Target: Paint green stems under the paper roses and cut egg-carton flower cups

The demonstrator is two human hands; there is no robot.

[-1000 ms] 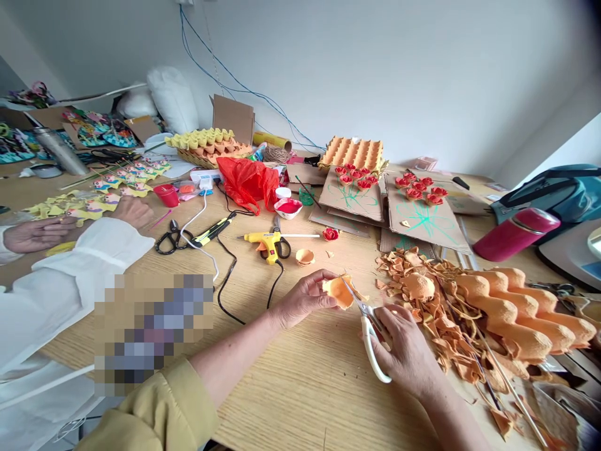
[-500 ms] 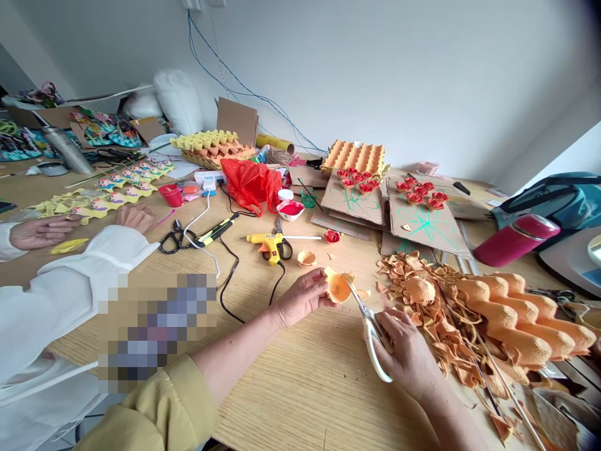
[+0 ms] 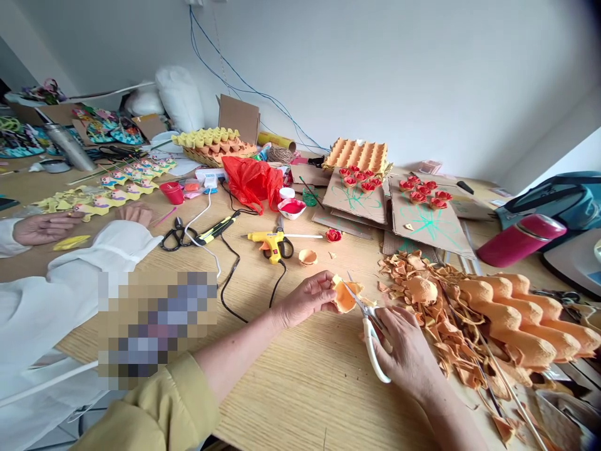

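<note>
- Orange pulp cup (image 3: 345, 302), just below and right of frame centre; your left hand (image 3: 305, 302) pinches its rim; your right hand (image 3: 406, 347) wraps the white-handled scissors (image 3: 370, 347), blades at the cup
- Probably light, stiffish, tearable; hold low, near its base
- Wood-grain table (image 3: 291, 388); scraps (image 3: 448, 332) right; pale wall (image 3: 422, 81) above

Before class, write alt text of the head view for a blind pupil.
A person's left hand holds an orange egg-carton cup while the right hand holds white-handled scissors at its rim. Around them: a yellow glue gun, red flowers, orange scraps.
</note>
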